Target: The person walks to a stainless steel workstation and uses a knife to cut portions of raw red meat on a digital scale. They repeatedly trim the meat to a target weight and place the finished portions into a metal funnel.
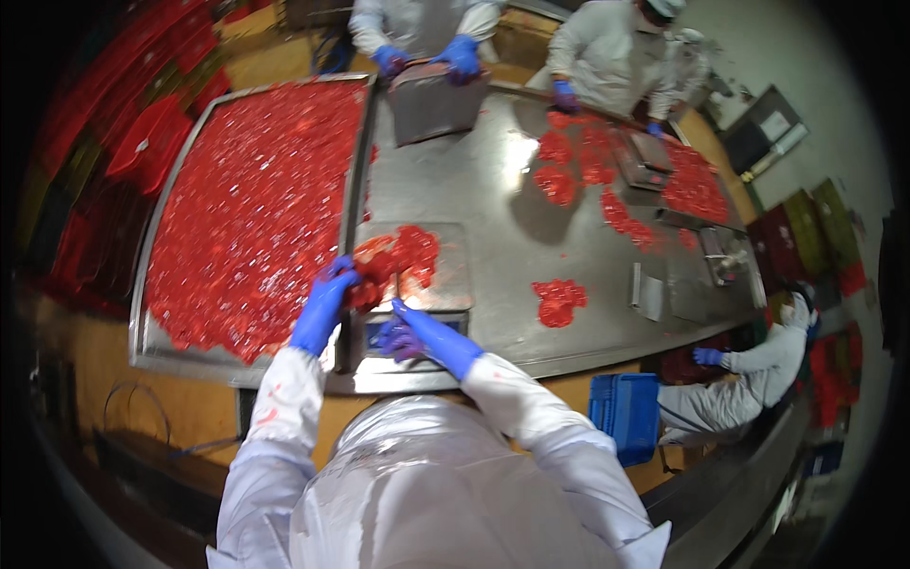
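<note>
Red meat [414, 251] is heaped on the scale [457, 270], 10 o'clock of centre. More is clutched by the curled left hand [327, 299], at the heap's 8 o'clock. Right hand [417, 339] is bent at 6 o'clock; anything pinched cannot be told. Filled tray [356, 171] at 9; bin [436, 106] held by co-worker [417, 27] at 12.

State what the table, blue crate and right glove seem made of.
Table: smooth metal, probably stainless steel, from its grey sheen and glare. Blue crate: likely smooth plastic, evenly coloured. Right glove: thin rubber, perhaps nitrile, fitting closely, shining slightly.
</note>
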Demonstrator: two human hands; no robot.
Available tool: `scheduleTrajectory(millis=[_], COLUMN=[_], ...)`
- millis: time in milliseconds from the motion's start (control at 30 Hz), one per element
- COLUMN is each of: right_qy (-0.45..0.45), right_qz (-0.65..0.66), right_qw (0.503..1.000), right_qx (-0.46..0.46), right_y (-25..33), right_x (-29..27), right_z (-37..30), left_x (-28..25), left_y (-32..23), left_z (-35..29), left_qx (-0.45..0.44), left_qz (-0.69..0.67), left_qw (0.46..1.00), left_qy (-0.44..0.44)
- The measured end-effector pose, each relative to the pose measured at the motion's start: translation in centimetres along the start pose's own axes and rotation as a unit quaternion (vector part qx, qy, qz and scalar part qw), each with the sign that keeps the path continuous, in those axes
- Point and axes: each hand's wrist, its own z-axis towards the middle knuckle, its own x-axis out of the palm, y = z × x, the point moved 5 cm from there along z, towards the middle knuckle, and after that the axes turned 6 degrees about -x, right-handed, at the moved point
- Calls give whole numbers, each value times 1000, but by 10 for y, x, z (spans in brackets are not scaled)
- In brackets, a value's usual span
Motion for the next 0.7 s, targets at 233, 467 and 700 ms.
scheduleTrajectory(millis=[233, 467, 700], right_qy=[-71, 3, 9], right_qz=[42, 63, -17], right_qw=[994, 996, 999], right_qx=[-75, -60, -33], right_y=[8, 24, -1], right_x=[-22, 1, -1], right_z=[23, 24, -31], left_x=[-11, -9, -9], left_y=[-2, 2, -15], left_z=[0, 4, -9], left_qx=[-6, -3, 34], left_qz=[-15, 22, 34], left_qw=[1000, 1000, 999], left_qy=[8, 21, 2])
